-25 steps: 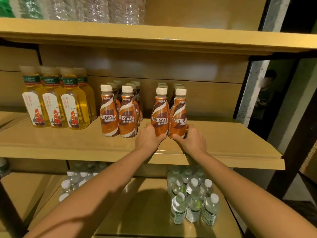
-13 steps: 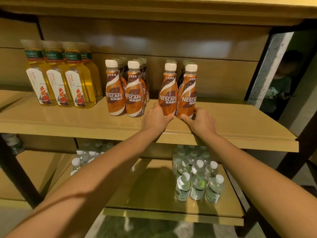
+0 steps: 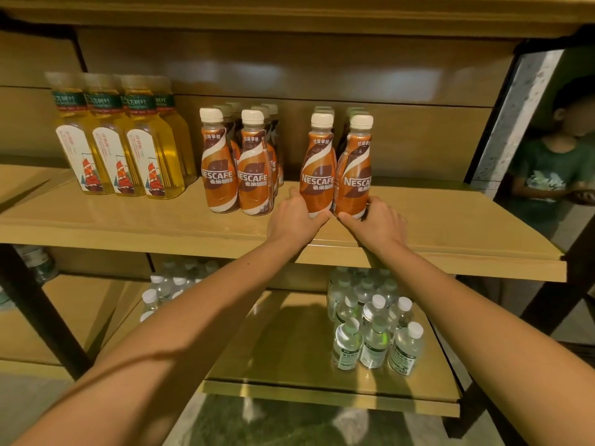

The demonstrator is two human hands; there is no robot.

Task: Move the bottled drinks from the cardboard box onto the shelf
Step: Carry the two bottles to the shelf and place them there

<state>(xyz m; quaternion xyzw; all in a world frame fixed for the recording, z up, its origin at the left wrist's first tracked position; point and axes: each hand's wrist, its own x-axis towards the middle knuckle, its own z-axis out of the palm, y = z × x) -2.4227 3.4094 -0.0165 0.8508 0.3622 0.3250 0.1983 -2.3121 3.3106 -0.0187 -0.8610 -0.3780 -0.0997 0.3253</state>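
Two orange Nescafe bottles with white caps stand side by side on the tan middle shelf. My left hand grips the base of the left Nescafe bottle. My right hand grips the base of the right Nescafe bottle. More Nescafe bottles stand in rows behind these two. Another group of Nescafe bottles stands just to the left. The cardboard box is out of view.
Yellow tea bottles stand at the shelf's left end. Small clear water bottles crowd the lower shelf, with more further left. A person in a green shirt stands at the right, beyond a black post.
The view has tilted downward, so the shelf appears higher in frame. Both hands stay at the bases of the two front Nescafe bottles, which have not visibly shifted on the shelf.
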